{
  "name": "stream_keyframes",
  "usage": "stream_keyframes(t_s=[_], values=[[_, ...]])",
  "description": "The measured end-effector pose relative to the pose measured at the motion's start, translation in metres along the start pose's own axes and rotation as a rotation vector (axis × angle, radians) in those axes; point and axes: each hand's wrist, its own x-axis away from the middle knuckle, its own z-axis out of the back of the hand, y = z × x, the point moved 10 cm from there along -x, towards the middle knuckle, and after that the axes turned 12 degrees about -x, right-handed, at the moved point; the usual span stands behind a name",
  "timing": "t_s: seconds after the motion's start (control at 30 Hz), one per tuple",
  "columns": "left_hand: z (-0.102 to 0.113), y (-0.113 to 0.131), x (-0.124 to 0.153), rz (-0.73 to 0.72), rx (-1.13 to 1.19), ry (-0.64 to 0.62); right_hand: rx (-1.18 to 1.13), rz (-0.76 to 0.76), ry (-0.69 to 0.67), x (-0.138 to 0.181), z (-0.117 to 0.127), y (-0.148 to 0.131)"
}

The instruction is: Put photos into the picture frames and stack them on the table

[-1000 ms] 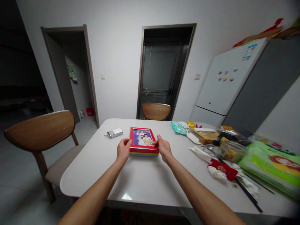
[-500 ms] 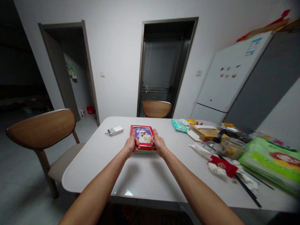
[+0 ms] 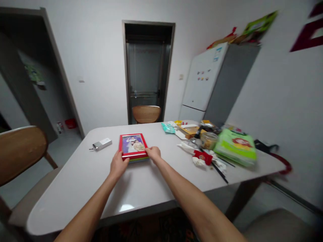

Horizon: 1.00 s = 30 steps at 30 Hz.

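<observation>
A red photo frame (image 3: 133,154) with a picture of several people lies face up on the white table (image 3: 161,174). Green and blue edges of something show beneath its near side. My left hand (image 3: 119,164) grips the near left corner, fingers along the left edge and thumb at the front. At the near right corner, my right hand (image 3: 153,154) is closed on the frame's side, with its thumb over the red border; its other fingers are mostly hidden. To the left of the frame sits a small silver-and-white device (image 3: 102,144).
Clutter covers the table's right part: a green package (image 3: 236,148), a clear jar (image 3: 209,140), a red packet (image 3: 202,156), crumpled tissues (image 3: 199,162) and a teal packet (image 3: 168,127). Wooden chairs stand at the far side (image 3: 146,114) and left (image 3: 22,151). A fridge (image 3: 204,77) stands behind.
The view has swung to the right. My hands have gone from fists with raised thumbs at the frame's near sides to gripping its near corners, and the frame sits slightly turned.
</observation>
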Motion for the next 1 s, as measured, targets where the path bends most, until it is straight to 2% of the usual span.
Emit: stream_keyframes(t_s=[0.17,0.27,0.33,0.47,0.53,0.6,0.7,0.77,0.87,1.0], values=[[-0.008,0.012,0.004,-0.069,-0.109,-0.077,-0.218,-0.062,0.095,0.016,0.027,-0.003],[-0.007,0.024,0.009,-0.132,-0.328,-0.044,-0.366,-0.086,0.143,0.029,0.042,-0.005],[-0.006,0.027,0.014,-0.102,-0.373,-0.050,-0.453,-0.082,0.150,0.035,0.047,-0.010],[-0.012,0.040,0.037,-0.023,-0.265,-0.267,-0.587,-0.008,0.126,0.046,0.050,-0.028],[-0.010,0.051,0.050,0.044,-0.049,-0.319,-0.627,0.143,0.118,0.058,0.058,-0.046],[-0.003,0.069,0.060,0.069,0.247,-0.315,-0.592,0.375,0.137,0.083,0.075,-0.069],[0.008,0.100,0.072,0.000,0.670,-0.324,-0.358,0.726,0.160,0.139,0.098,-0.098],[0.018,0.111,0.079,-0.024,0.875,-0.324,-0.147,0.929,0.084,0.181,0.098,-0.110],[0.024,0.102,0.092,0.083,0.982,-0.326,0.160,1.109,-0.082,0.229,0.084,-0.109],[0.009,0.072,0.119,0.282,0.925,-0.399,0.396,1.204,-0.209,0.259,0.059,-0.090]])
